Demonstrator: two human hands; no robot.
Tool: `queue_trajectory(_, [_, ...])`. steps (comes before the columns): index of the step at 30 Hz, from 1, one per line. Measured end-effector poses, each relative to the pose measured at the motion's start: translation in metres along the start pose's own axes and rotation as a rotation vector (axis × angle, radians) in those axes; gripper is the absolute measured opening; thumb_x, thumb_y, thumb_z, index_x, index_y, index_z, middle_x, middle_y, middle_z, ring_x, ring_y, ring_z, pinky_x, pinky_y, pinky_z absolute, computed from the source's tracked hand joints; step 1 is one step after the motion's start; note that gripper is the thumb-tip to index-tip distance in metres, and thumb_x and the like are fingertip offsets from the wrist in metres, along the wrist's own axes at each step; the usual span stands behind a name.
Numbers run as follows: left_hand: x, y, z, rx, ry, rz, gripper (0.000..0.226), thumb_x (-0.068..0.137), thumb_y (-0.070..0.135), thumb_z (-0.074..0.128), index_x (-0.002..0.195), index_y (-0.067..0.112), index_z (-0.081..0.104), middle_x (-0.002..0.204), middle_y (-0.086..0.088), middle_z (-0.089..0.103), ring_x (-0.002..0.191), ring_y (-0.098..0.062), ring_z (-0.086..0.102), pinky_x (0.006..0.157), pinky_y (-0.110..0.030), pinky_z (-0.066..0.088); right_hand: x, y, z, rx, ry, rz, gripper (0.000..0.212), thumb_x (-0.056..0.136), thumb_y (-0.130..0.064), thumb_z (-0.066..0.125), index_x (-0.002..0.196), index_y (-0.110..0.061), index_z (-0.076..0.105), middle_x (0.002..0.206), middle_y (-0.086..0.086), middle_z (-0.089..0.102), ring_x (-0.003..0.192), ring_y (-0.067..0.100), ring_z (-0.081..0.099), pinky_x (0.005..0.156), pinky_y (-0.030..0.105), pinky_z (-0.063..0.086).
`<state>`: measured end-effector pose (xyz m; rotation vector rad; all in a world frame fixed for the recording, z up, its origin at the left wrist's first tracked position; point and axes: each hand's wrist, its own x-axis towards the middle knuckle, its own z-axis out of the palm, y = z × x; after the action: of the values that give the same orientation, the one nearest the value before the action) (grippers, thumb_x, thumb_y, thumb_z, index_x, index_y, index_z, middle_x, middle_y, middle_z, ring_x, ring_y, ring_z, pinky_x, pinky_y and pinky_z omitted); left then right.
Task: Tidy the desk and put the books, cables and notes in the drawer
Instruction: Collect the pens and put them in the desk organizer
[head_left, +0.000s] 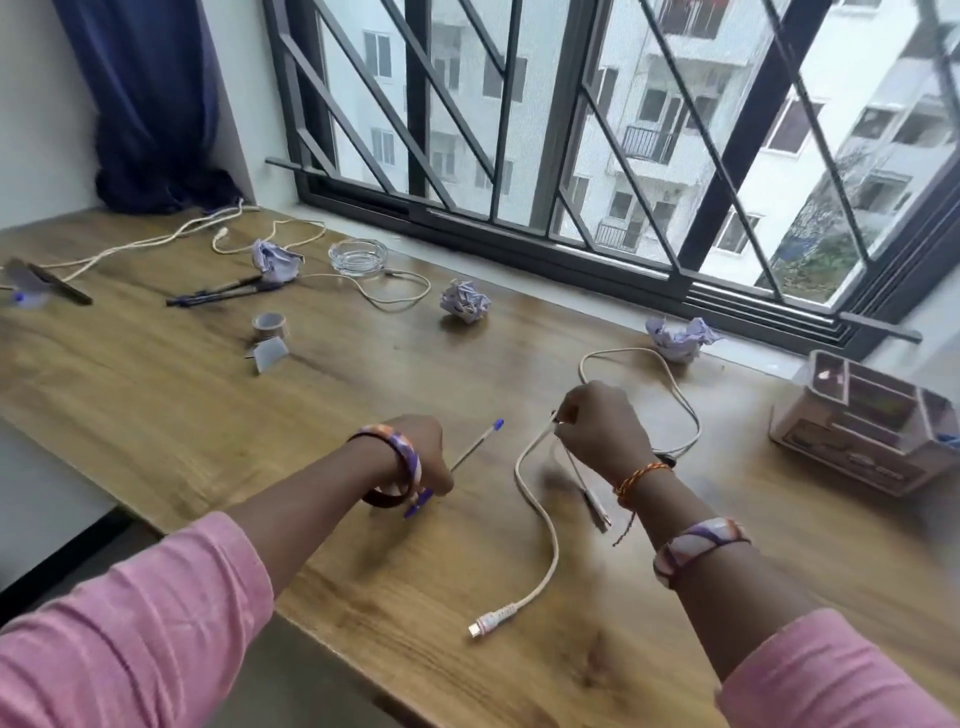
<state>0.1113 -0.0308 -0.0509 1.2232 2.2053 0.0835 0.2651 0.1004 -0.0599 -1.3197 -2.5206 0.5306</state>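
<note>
A: Nearest lies the white cable (540, 525), limp on the bench (171, 415), its plug end toward the person. The right hand (602, 431) has its grip curled round the cable partway along.

B: It looks light and floppy (it will trail); gathering it into loops before lifting seems wiser.

A: The left hand (421, 452) pinches a blue-capped pen (475, 447), stiff and slim.

B: Further off sit crumpled paper balls (465, 301), likely weightless and crushable, and more cables (384, 296) by the glass ashtray (358, 257).
</note>
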Motion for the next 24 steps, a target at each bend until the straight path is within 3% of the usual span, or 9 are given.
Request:
queue_trajectory(3, [0.004, 0.008, -0.006, -0.093, 0.079, 0.047, 0.006, 0.077, 0.014, 0.060, 0.073, 0.009, 0.060, 0.056, -0.002, 0.058, 0.059, -0.023, 0.059, 0.050, -0.020, 0.043, -0.011, 0.018, -0.006, -0.197, -0.012, 0.081, 0.026, 0.083, -0.013, 0.052, 0.107, -0.011, 0.061, 0.113, 0.015, 0.057, 0.105, 0.035, 0.056, 0.083, 0.033, 0.045])
queue_trajectory(6, [0.005, 0.016, -0.013, -0.204, 0.183, 0.093, 0.007, 0.080, 0.015, 0.060, 0.075, 0.012, 0.063, 0.056, 0.002, 0.059, 0.047, -0.013, 0.054, 0.044, -0.016, 0.041, -0.022, 0.031, -0.007, -0.324, -0.046, 0.051, 0.029, 0.084, -0.018, 0.048, 0.112, -0.015, 0.056, 0.115, 0.012, 0.056, 0.106, 0.033, 0.055, 0.080, 0.033, 0.043])
queue_trajectory(10, [0.002, 0.026, -0.023, -0.293, 0.534, 0.184, 0.006, 0.079, 0.020, 0.066, 0.080, 0.017, 0.071, 0.067, 0.003, 0.058, 0.065, -0.013, 0.054, 0.063, -0.019, 0.040, -0.019, 0.038, -0.004, -0.325, -0.050, 0.066, 0.034, 0.088, -0.022, 0.045, 0.121, -0.020, 0.051, 0.116, 0.009, 0.056, 0.108, 0.031, 0.056, 0.083, 0.035, 0.045])
queue_trajectory(13, [-0.001, 0.032, -0.029, -0.442, 0.704, 0.238, 0.004, 0.077, 0.017, 0.068, 0.078, 0.016, 0.072, 0.064, 0.007, 0.058, 0.062, -0.011, 0.055, 0.065, -0.021, 0.043, -0.017, 0.039, -0.004, -0.356, -0.055, 0.085, 0.035, 0.087, -0.020, 0.044, 0.122, -0.018, 0.048, 0.118, 0.010, 0.053, 0.109, 0.032, 0.056, 0.084, 0.037, 0.045])
queue_trajectory(17, [-0.002, 0.039, -0.034, -0.514, 0.733, 0.288, 0.005, 0.078, 0.013, 0.068, 0.080, 0.013, 0.072, 0.068, 0.000, 0.061, 0.067, -0.017, 0.060, 0.068, -0.028, 0.053, -0.015, 0.047, -0.006, -0.402, -0.038, 0.085, 0.031, 0.090, -0.019, 0.043, 0.119, -0.018, 0.052, 0.117, 0.010, 0.051, 0.110, 0.032, 0.054, 0.083, 0.037, 0.046])
queue_trajectory(24, [-0.004, 0.056, -0.031, -0.499, 0.675, 0.388, 0.010, 0.081, 0.012, 0.067, 0.089, 0.010, 0.072, 0.067, 0.005, 0.059, 0.073, -0.014, 0.059, 0.072, -0.030, 0.054, -0.019, 0.051, -0.013, -0.549, -0.041, -0.008, 0.032, 0.090, -0.018, 0.044, 0.117, -0.018, 0.061, 0.117, 0.008, 0.053, 0.112, 0.029, 0.050, 0.083, 0.037, 0.046])
